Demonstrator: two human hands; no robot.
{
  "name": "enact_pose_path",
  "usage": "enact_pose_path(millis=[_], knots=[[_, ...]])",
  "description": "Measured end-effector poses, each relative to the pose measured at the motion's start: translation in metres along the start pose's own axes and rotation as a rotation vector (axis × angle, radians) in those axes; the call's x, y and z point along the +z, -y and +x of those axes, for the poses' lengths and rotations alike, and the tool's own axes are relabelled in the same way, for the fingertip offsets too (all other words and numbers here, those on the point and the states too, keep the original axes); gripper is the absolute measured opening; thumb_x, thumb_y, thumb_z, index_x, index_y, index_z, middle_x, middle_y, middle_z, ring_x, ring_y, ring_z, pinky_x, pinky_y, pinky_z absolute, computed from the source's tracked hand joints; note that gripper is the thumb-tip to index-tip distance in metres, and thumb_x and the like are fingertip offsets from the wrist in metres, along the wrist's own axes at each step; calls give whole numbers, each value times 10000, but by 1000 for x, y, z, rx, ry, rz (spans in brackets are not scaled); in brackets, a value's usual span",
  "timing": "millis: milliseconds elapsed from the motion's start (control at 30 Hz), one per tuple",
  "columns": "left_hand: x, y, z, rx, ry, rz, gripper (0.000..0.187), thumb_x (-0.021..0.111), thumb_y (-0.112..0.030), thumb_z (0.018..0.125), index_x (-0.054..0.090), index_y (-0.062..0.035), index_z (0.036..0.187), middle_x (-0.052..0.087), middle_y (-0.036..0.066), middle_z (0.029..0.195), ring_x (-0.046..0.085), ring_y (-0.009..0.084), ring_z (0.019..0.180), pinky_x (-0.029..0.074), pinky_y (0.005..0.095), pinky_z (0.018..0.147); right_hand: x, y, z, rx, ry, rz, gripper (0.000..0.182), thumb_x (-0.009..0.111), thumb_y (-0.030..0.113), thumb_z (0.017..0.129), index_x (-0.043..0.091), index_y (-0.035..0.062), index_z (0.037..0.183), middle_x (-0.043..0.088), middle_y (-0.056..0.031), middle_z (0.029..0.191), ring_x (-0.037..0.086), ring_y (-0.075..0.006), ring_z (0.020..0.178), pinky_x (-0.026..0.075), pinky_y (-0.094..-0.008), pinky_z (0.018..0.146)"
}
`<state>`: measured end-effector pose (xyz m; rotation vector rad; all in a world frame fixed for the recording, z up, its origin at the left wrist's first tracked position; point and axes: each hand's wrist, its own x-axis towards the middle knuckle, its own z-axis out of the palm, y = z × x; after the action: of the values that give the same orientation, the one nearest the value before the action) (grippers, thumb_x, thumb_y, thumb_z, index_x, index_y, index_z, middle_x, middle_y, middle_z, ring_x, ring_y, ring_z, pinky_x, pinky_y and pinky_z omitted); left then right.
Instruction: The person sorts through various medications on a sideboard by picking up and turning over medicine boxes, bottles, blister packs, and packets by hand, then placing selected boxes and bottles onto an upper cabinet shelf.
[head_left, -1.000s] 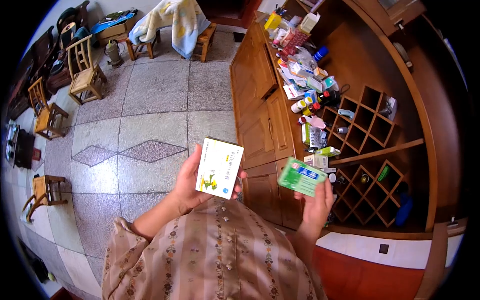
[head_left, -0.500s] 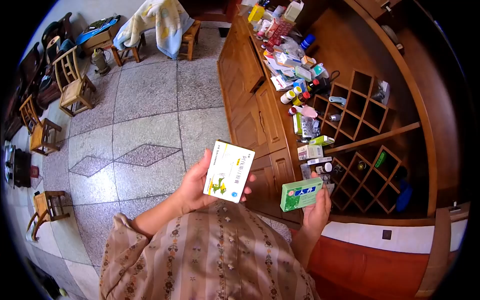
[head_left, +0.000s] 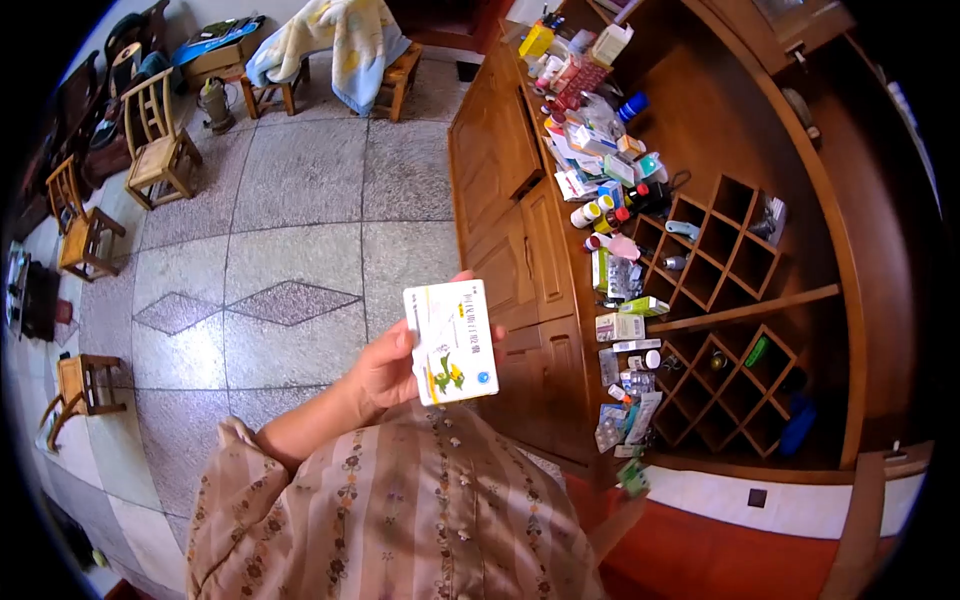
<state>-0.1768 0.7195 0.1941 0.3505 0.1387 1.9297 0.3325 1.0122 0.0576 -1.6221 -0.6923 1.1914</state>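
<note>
The right hand is mostly hidden low at five o'clock behind the floral blouse [head_left: 400, 510]; only a blurred green box [head_left: 632, 478] shows there, and whether its fingers grip it cannot be told. The left hand [head_left: 385, 368] is closed around a white medicine box [head_left: 451, 341], thumb on its front, held upright near centre. At two o'clock, a wooden cabinet [head_left: 520, 270] carries bottles and packets beside its lattice cubbyholes [head_left: 735, 330].
</note>
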Motion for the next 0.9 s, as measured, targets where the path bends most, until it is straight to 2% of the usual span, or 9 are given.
enact_pose_path(millis=[100,133,200,233,333,500,600,833,900], knots=[[-10,4,3,-69,38,-98,763,519,-531,850,259,-98,1421,407,208,1357,410,384,1249,398,501,1002,-17,-42,12,-164,-39,41,411,527,400,917,594,9,1026,588,-78,769,498,-134,534,350,-248,384],[-13,6,5,-58,39,-100,763,519,-531,850,259,-98,1421,407,208,1357,410,384,1249,398,501,1002,-17,-47,14,-191,-44,13,411,525,399,919,598,8,1021,586,-77,757,492,-132,526,343,-247,381],[-20,10,8,-123,80,-150,699,417,-559,888,327,-81,1389,448,247,1308,503,387,1154,448,497,940,-13,-47,6,-217,-57,-67,411,521,398,921,604,6,1009,581,-74,734,481,-128,510,330,-246,375],[-25,12,9,-189,99,-205,710,346,-599,895,363,-69,1367,493,289,1236,587,399,1010,512,478,821,-11,-46,3,-233,-61,-111,411,519,397,923,607,4,1004,579,-73,722,476,-126,502,323,-245,372],[-21,10,7,-344,26,-306,765,342,-659,858,357,-100,1381,527,315,1159,611,414,899,520,465,705,-2,-41,-7,-256,-57,-227,412,514,396,926,617,1,987,572,-69,686,459,-119,478,304,-243,364],[-24,9,6,-421,104,-253,669,312,-567,918,403,-60,1344,522,336,1159,641,392,868,560,418,634,16,-31,-15,-271,-43,-303,420,500,389,936,633,-8,959,554,-60,615,421,-107,429,260,-238,348],[-14,8,4,-413,44,-226,651,323,-545,925,400,-52,1344,532,310,1169,623,404,935,555,433,672,27,-27,-20,-275,-51,-300,431,480,378,948,645,-21,945,528,-48,545,374,-94,380,207,-230,336],[-23,11,5,-435,260,-350,636,378,-508,924,338,-73,1386,483,221,1286,527,407,1118,498,498,847,44,-37,-6,-518,-339,-770,408,462,354,955,610,-19,1026,595,-75,747,520,-146,596,368,-285,476],[6,7,6,-223,-25,11,633,461,-435,917,251,-132,1432,440,179,1323,511,356,1148,471,487,910,48,-38,-2,-538,-345,-880,402,463,349,954,597,-14,1060,606,-78,796,543,-155,651,399,-296,521]])
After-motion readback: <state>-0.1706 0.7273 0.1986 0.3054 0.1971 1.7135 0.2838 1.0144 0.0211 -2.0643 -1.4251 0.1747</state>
